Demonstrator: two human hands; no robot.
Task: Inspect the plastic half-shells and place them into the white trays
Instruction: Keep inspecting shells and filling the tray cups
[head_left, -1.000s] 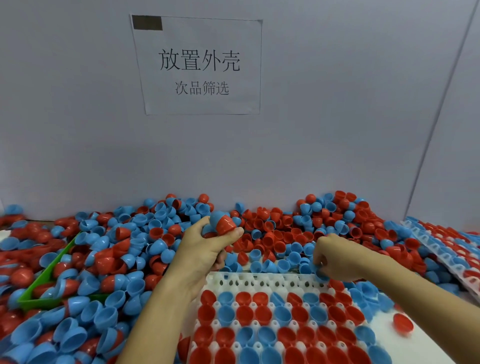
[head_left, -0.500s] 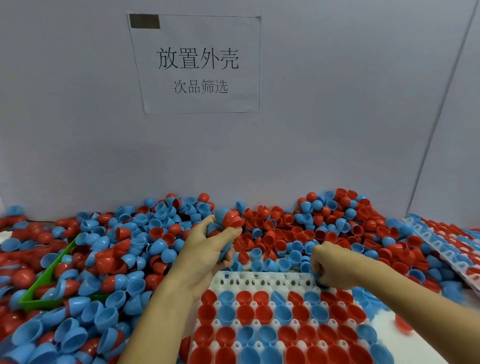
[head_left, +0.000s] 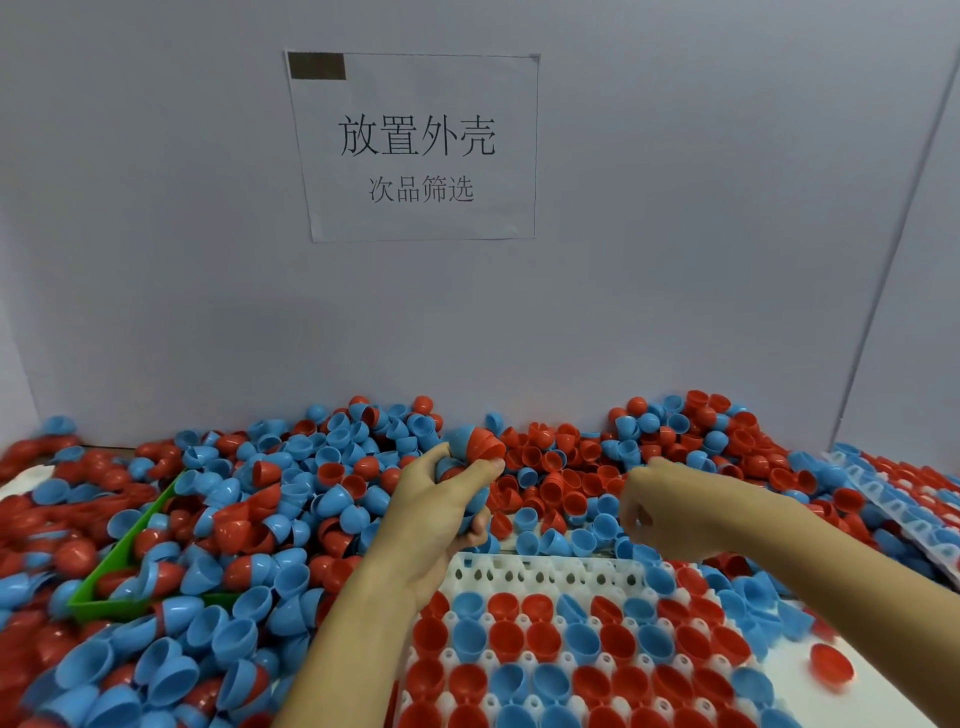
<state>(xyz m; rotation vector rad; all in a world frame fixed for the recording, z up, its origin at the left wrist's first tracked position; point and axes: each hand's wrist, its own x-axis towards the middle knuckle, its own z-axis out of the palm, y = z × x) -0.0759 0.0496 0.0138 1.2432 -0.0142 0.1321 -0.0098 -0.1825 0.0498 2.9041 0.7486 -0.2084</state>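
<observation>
Red and blue half-shells fill the left hand's clamped grip; right hand, curled, contents hidden, should seat singles in far tray cups.

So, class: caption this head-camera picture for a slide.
Left hand grips stacked shells; right hand reaches into the pile.

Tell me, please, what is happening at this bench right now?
A person is sorting red and blue plastic half-shells into a white tray. The left hand grips a nested stack of shells, blue and red, above the loose pile. The right hand is curled over the pile just beyond the tray; whether it holds a shell is hidden. The tray's near rows already hold shells, open side up. A green bin sits in the pile at the left.
</observation>
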